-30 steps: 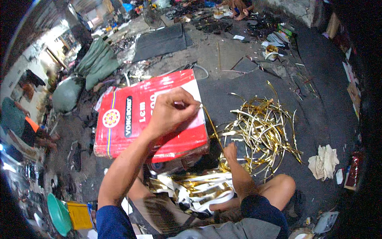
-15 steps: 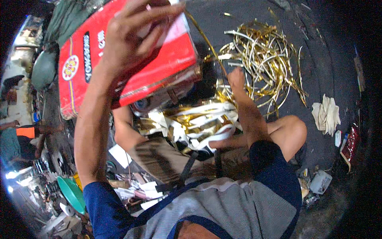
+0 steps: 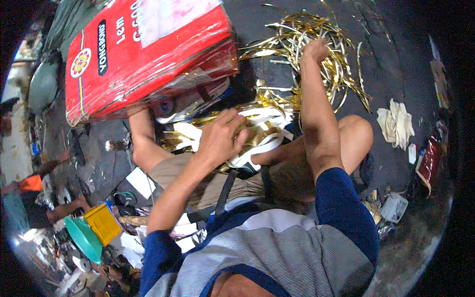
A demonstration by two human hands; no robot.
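Down on the floor, seen from the head camera, the person sits with knees up, and much is tangled or cut off. The left hand is closed over a bundle of gold and white strips lying in the lap; its fingertips are buried in the foil, so how much it holds is hard to tell. The right hand reaches out, fist closed, into the loose pile of gold strips on the dark floor; what it pinches is hidden. A big red box lies tilted just left of the lap, its top cut off by the frame, contents unseen. Farther right lies a crumpled white cloth. At lower left a green bowl and a yellow container sit among blurred clutter.
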